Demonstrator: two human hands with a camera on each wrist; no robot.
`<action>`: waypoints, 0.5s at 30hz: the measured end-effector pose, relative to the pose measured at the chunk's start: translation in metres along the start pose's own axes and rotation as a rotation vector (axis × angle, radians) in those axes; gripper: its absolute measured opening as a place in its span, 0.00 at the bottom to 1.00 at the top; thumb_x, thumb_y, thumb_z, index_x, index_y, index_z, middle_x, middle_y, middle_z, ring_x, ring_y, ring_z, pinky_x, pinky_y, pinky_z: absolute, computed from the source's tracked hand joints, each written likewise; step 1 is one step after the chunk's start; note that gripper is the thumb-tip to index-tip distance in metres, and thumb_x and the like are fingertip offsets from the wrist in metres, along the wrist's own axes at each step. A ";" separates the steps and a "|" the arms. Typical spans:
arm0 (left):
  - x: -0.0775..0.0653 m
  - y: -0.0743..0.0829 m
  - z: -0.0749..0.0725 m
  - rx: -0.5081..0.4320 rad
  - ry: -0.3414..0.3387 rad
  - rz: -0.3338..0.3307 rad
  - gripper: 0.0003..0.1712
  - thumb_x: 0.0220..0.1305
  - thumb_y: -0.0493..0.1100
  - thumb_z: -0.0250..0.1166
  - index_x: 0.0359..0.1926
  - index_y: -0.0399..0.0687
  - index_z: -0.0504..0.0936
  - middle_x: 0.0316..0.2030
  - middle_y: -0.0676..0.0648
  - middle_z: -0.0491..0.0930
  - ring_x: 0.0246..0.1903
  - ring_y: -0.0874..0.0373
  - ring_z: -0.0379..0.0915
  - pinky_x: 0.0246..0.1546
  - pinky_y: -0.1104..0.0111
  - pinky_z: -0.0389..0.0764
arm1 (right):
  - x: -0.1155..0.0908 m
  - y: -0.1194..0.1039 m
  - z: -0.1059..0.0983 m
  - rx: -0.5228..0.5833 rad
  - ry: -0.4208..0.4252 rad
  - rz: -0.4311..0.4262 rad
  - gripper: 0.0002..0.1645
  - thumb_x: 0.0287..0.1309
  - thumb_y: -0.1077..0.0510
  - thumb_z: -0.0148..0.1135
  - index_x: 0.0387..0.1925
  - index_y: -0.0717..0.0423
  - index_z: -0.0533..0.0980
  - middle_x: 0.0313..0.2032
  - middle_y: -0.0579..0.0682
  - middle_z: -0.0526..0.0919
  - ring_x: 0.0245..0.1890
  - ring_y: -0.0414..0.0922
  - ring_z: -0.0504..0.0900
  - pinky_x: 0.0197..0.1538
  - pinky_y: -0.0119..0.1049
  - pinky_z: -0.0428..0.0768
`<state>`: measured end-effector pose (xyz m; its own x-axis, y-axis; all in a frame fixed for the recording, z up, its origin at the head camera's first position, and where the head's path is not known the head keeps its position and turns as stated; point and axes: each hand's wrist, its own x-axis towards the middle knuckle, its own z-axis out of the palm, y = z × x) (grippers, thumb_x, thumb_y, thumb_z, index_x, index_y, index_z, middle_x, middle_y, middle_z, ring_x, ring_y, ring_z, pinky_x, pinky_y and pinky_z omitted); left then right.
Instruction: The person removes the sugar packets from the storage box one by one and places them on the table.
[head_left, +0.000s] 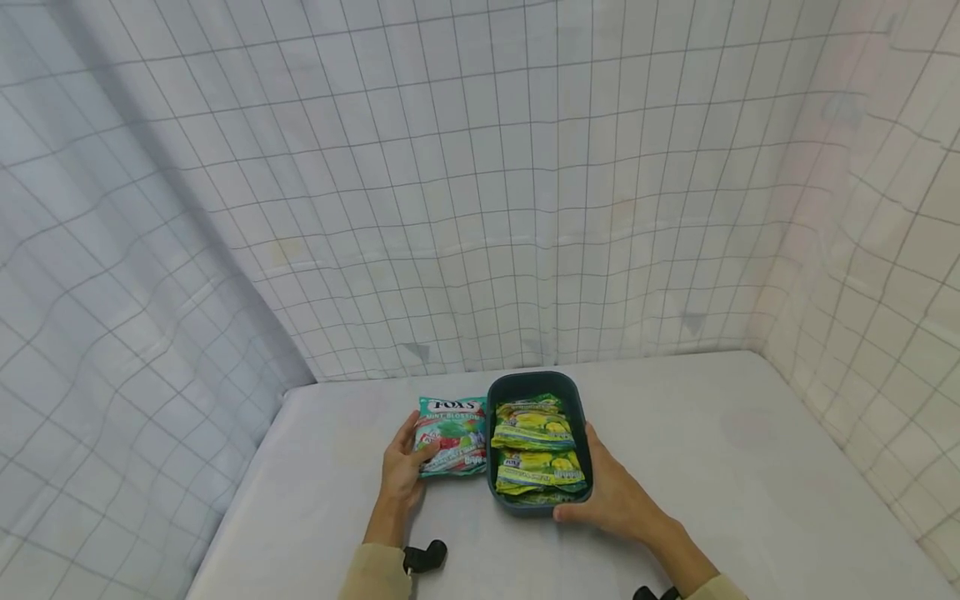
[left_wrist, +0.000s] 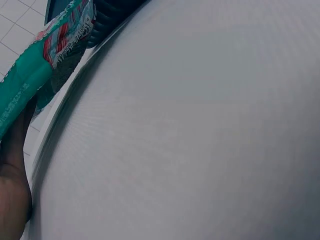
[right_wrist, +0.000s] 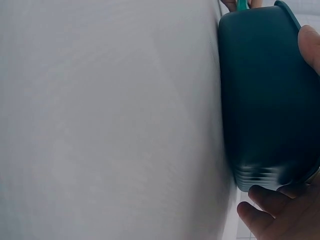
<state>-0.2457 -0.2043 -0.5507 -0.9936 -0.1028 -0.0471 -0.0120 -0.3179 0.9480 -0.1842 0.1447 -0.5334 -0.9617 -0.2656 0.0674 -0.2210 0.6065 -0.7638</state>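
Note:
My left hand [head_left: 401,468] holds a teal candy bag [head_left: 450,440] by its left side, thumb on top; its other fingers are partly hidden. In the left wrist view the candy bag [left_wrist: 25,77] tilts, its far end beside the container. Right of the bag stands a dark green plastic container [head_left: 517,507]. Inside it lie several yellow-green candy bags [head_left: 540,468] in two overlapping groups. My right hand [head_left: 611,493] grips the container's near right corner, thumb at the front rim. Fingers [right_wrist: 272,200] reach along the container's wall in the right wrist view.
A white table [head_left: 712,458] carries the container and the bag. White grid-patterned curtains [head_left: 480,208] hang behind and at both sides. A black wrist strap mount [head_left: 427,556] sits on the left wrist, with another on the right.

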 end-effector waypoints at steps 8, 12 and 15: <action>-0.001 -0.002 0.003 0.055 0.021 0.014 0.45 0.64 0.20 0.61 0.79 0.40 0.56 0.77 0.35 0.52 0.68 0.45 0.61 0.50 0.71 0.80 | -0.001 0.000 -0.002 -0.007 -0.010 0.022 0.89 0.35 0.24 0.79 0.81 0.60 0.36 0.80 0.60 0.43 0.77 0.59 0.49 0.72 0.60 0.57; -0.002 -0.001 0.004 0.107 0.028 0.026 0.46 0.64 0.21 0.62 0.79 0.38 0.55 0.77 0.33 0.51 0.71 0.41 0.56 0.50 0.74 0.79 | -0.001 0.000 -0.002 -0.010 -0.015 0.022 0.89 0.36 0.24 0.78 0.81 0.60 0.35 0.80 0.60 0.43 0.77 0.60 0.49 0.73 0.60 0.57; -0.003 -0.002 0.004 0.137 0.031 0.033 0.45 0.64 0.21 0.62 0.78 0.37 0.56 0.77 0.32 0.52 0.71 0.40 0.55 0.49 0.75 0.79 | -0.002 -0.001 -0.002 -0.015 -0.017 0.024 0.89 0.36 0.24 0.78 0.81 0.60 0.35 0.79 0.61 0.43 0.77 0.60 0.50 0.73 0.61 0.57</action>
<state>-0.2434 -0.1994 -0.5511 -0.9897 -0.1409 -0.0231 0.0030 -0.1820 0.9833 -0.1826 0.1463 -0.5314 -0.9637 -0.2641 0.0382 -0.2010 0.6240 -0.7552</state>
